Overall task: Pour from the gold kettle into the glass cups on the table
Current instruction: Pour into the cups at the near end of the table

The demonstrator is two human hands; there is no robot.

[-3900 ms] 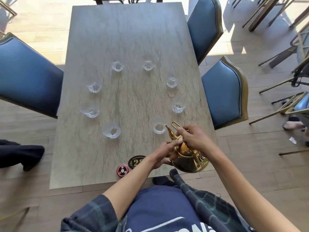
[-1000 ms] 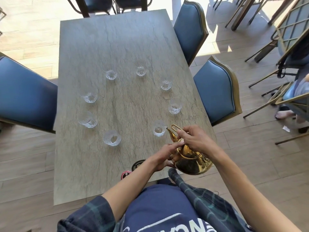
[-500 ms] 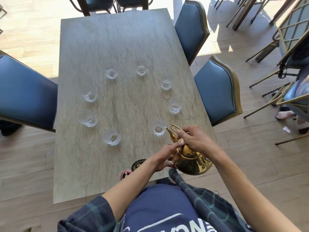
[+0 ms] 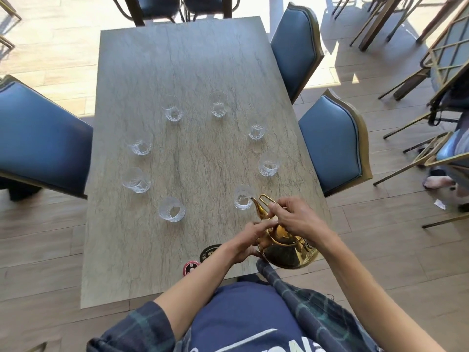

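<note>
- Since half a second ago almost nothing has moved: the shiny gold metal kettle hangs in the same spot by the near right part of the table, and both hands grip it the same way.
- The view sits a tiny bit lower than it did a second ago, so more of the far chairs shows.
- The kettle's long line runs from its round belly at 5 o'clock up to its thin spout at 11 o'clock.
- The spout tip is just at the rim of the nearest small clear glass cup.
- The right hand is closed tight on the kettle's thin gold loop handle.
- The left hand is pressed on the kettle's side, with one finger lying flat on its lid.
- Seven more clear glass cups stand in a ring with the first one on the grey stone-look table.
- The middle of the ring is bare, and the far half of the table is bare too.
- The kettle's belly sticks out past the table's near edge.
- A round black disc and a round red and black button lie by that near edge, at 9 o'clock from the kettle.
- Two blue padded chairs stand close along the table's right edge.
</note>
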